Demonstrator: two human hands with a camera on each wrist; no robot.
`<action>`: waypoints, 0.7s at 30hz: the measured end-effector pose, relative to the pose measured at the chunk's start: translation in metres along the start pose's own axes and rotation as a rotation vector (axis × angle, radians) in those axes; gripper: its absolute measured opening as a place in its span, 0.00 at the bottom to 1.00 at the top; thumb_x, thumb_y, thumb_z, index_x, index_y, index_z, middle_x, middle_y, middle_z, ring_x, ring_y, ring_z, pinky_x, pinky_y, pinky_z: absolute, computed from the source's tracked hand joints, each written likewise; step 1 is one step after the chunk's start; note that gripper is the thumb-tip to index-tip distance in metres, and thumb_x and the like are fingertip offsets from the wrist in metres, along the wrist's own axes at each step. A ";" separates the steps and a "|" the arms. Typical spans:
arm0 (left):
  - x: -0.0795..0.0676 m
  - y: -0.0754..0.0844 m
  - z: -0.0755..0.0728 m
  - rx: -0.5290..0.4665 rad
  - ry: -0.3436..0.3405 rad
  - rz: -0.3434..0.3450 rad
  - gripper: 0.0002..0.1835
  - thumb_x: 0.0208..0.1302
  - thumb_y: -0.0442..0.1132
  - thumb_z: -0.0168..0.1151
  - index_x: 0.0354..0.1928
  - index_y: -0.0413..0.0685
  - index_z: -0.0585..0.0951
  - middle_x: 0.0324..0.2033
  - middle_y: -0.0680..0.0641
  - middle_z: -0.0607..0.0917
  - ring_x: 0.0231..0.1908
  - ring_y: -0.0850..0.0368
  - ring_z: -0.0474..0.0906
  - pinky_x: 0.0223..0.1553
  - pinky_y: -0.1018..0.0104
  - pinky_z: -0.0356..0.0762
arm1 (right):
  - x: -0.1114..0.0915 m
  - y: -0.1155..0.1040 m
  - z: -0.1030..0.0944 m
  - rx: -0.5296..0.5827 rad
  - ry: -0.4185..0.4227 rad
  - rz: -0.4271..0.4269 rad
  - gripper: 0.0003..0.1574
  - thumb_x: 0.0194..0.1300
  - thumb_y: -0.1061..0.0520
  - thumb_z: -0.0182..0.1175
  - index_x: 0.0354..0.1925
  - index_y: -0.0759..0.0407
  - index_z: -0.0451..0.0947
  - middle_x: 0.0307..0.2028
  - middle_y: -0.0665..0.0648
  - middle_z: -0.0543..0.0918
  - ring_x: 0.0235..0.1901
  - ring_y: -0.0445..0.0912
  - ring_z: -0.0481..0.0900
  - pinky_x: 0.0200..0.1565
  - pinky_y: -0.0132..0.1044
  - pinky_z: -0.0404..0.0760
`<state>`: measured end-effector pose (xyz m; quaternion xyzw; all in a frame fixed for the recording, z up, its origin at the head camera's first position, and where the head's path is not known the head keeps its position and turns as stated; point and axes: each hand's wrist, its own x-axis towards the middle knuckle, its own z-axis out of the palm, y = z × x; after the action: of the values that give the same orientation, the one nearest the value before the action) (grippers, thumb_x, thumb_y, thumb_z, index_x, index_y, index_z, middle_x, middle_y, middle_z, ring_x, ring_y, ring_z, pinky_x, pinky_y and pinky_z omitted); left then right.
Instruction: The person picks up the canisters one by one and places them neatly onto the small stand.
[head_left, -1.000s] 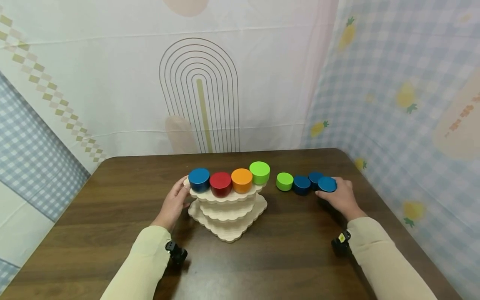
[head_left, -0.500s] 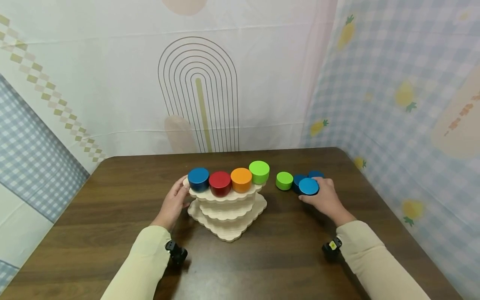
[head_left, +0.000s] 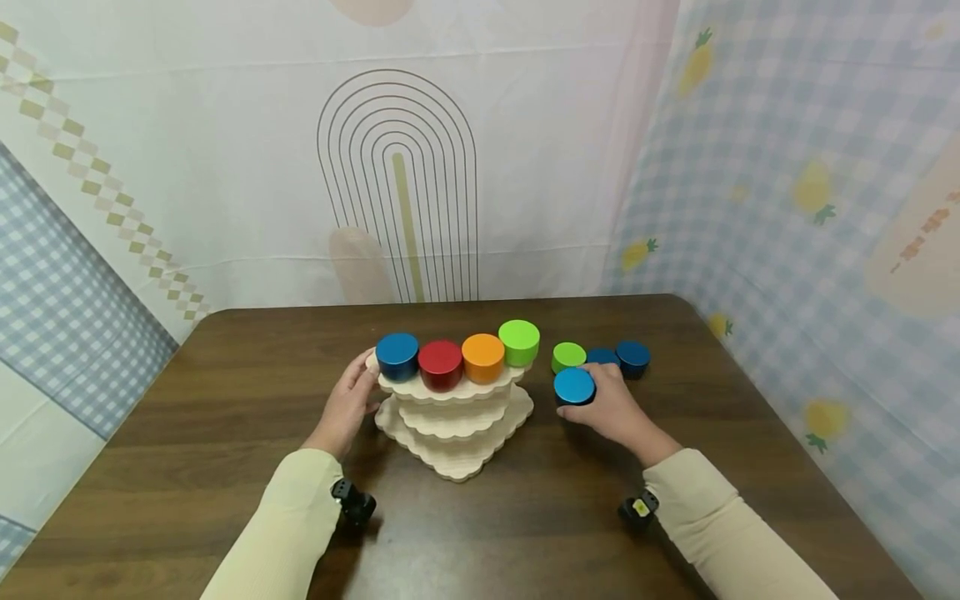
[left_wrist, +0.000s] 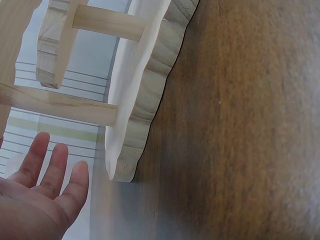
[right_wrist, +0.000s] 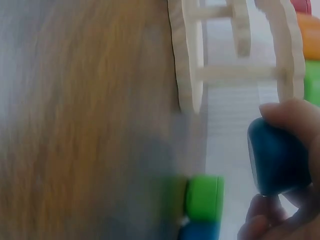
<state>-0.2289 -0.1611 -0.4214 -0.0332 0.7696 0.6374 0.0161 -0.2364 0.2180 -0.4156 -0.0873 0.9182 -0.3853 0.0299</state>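
Brown table [head_left: 510,533], patterned cloth [head_left: 225,167] behind. Wooden stand [head_left: 456,457]: left hand [head_left: 345,404] touching at 9 o'clock, three fingers loosely extended; thumb's grip, we cannot tell. Blue block [head_left: 574,385]: pinched in right hand [head_left: 613,408], stand's 3 o'clock. We advise level hold, clearing green block [head_left: 568,355] at 12 o'clock, stand steadied.

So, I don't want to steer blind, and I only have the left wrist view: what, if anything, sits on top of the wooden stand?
Observer: On the wooden stand sit a blue block, a red block, an orange block and a green block.
Operator: Is anything held on the other side?
Observer: Yes, the right hand holds a second blue block.
Operator: Anything else nearby?
Observer: A second green block and two more blue blocks, one partly hidden by that hand, are on the table.
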 end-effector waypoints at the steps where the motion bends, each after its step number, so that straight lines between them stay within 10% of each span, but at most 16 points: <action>1: 0.000 0.000 0.000 -0.001 0.000 -0.003 0.28 0.77 0.53 0.40 0.74 0.55 0.56 0.71 0.41 0.61 0.64 0.40 0.62 0.61 0.40 0.63 | -0.001 -0.002 0.003 0.005 -0.010 0.004 0.48 0.55 0.52 0.71 0.64 0.72 0.60 0.59 0.73 0.59 0.57 0.65 0.63 0.52 0.62 0.70; 21: 0.001 0.001 0.000 0.031 0.010 -0.008 0.28 0.76 0.54 0.40 0.74 0.56 0.57 0.70 0.40 0.62 0.65 0.40 0.62 0.61 0.40 0.64 | -0.001 -0.043 0.036 0.060 -0.081 -0.002 0.40 0.51 0.53 0.73 0.57 0.67 0.69 0.54 0.66 0.67 0.52 0.57 0.66 0.50 0.53 0.75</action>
<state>-0.2301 -0.1613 -0.4204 -0.0392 0.7792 0.6253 0.0153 -0.2247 0.1631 -0.4102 -0.1030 0.9041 -0.4089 0.0692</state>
